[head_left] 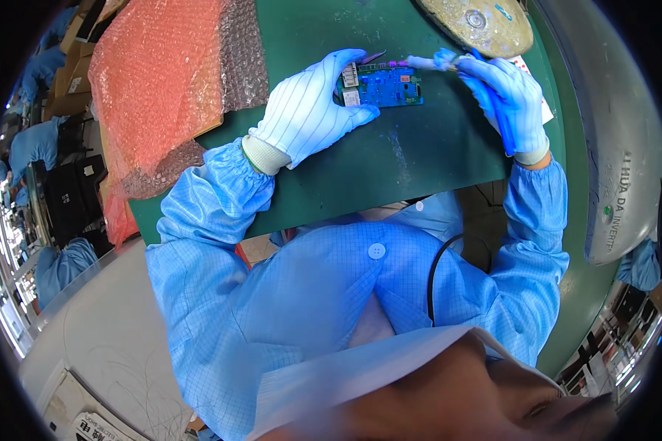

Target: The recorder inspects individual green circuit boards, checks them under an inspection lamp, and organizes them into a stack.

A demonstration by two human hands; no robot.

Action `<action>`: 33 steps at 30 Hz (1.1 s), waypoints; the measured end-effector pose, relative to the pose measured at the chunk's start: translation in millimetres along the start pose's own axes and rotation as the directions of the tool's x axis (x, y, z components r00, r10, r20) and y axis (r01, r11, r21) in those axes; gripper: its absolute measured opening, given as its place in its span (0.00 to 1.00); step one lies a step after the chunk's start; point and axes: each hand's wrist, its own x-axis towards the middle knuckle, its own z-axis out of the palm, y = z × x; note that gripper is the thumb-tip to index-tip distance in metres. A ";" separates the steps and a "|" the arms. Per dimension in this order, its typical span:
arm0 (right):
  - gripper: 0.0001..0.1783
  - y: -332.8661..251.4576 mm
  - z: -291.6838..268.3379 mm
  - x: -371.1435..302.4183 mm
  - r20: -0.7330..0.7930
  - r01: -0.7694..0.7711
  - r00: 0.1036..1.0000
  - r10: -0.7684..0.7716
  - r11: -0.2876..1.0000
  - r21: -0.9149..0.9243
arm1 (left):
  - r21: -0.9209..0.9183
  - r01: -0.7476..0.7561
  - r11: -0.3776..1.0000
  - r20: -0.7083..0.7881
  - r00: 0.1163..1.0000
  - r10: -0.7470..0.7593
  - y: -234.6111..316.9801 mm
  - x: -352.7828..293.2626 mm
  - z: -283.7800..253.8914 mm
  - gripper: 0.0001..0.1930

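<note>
- The dark green matted counter [419, 158] carries the work and runs from the top edge down to the person's chest.
- A heap of orange-pink bubble wrap sheets [158, 81] lies on the counter's left part, well apart from the hands.
- A curved grey metal machine housing [614, 140] borders the counter on the right.
- A round, tarnished brass-coloured metal disc [478, 23] sits at the counter's far edge, just beyond the right hand.
- The left hand [312, 110], in a white striped fabric glove with blue fingertips, clasps the left end of the board, thumb below and fingers curled over its top edge.
- The right hand [511, 95], in a blue glove, has its fingers closed around a tool that meets the board's upper right corner.
- The small blue rectangular circuit board [386, 86] lies flat on the counter between the hands.
- The slim blue-handled brush with a pale tip [438, 62] touches the board's top edge.
</note>
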 end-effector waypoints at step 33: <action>0.15 -40.8 -23.9 8.6 0.085 0.050 0.996 -0.020 0.932 -0.359 | -0.188 0.054 0.981 0.083 0.996 -0.039 16.1 2.4 -5.2 0.31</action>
